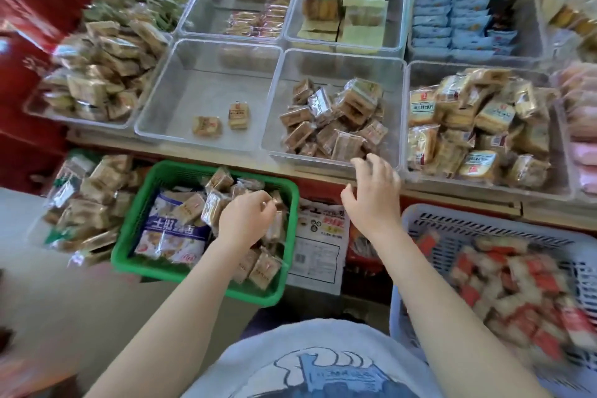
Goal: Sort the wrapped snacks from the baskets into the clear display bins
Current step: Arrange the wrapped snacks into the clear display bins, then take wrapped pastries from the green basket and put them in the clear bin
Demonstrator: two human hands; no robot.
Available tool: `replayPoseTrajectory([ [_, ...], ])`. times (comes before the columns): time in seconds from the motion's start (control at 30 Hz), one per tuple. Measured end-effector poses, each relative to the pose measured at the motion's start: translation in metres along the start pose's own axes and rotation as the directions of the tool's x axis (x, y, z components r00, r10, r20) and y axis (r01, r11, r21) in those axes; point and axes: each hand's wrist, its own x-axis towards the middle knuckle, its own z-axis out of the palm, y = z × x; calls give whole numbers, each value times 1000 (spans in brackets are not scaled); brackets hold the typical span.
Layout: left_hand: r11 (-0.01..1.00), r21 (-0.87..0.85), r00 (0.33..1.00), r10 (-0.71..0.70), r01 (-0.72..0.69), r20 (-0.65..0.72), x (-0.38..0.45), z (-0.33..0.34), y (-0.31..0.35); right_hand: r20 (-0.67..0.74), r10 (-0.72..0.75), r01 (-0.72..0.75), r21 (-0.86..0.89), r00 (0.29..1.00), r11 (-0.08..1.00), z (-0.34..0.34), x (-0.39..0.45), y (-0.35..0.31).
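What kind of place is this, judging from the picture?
Most likely a small shop's snack counter. Clear display bins stand in rows and hold individually wrapped snacks, sorted by kind. A green basket and a pale blue basket of further stock sit in front.

I can make out large white Chinese characters on the blue-and-white bag (171,229) in my green basket (129,236), too blurred to read surely. The printed sheet (318,249) and packet labels elsewhere stay illegible to me.
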Motion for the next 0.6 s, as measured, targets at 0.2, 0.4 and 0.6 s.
replayPoseTrajectory([
  [0.2, 1000, 20, 1000, -15, 15, 23, -1, -6, -55, 417, -24, -8, 74, 908, 997, 40, -33, -57],
  [0.4, 996, 55, 994, 66, -72, 91, 18, -28, -137, 523, 120, -188, 78, 844, 979, 87, -39, -130],
  [0.6, 978, 88, 962, 167, -189, 215, 35, -36, -185, 597, 326, -500, 148, 733, 853, 134, -30, -201],
])
